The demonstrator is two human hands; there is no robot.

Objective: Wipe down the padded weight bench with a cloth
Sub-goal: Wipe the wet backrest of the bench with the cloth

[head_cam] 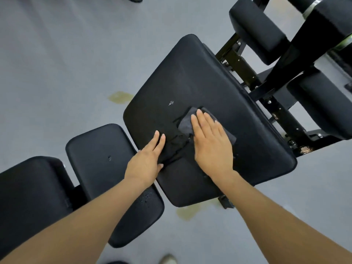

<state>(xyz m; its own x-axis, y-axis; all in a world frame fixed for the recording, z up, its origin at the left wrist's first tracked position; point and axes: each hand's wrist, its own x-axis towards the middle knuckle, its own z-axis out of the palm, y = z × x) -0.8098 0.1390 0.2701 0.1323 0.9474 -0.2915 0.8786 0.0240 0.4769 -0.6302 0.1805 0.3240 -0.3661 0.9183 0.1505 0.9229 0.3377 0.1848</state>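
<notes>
At the centre of the frame the right hand (210, 147) presses its straight, flat fingers on the dark grey folded cloth (187, 121) atop the black padded weight bench (219, 88), whose unwiped length runs toward upper right, while the left hand (147, 161) rests flat beside it, holding nothing.

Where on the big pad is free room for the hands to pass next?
Free: the far half of the big pad, beyond the cloth, and its near corner behind the right hand. Crowded: the middle, where the left hand and right hand lie flat.
</notes>
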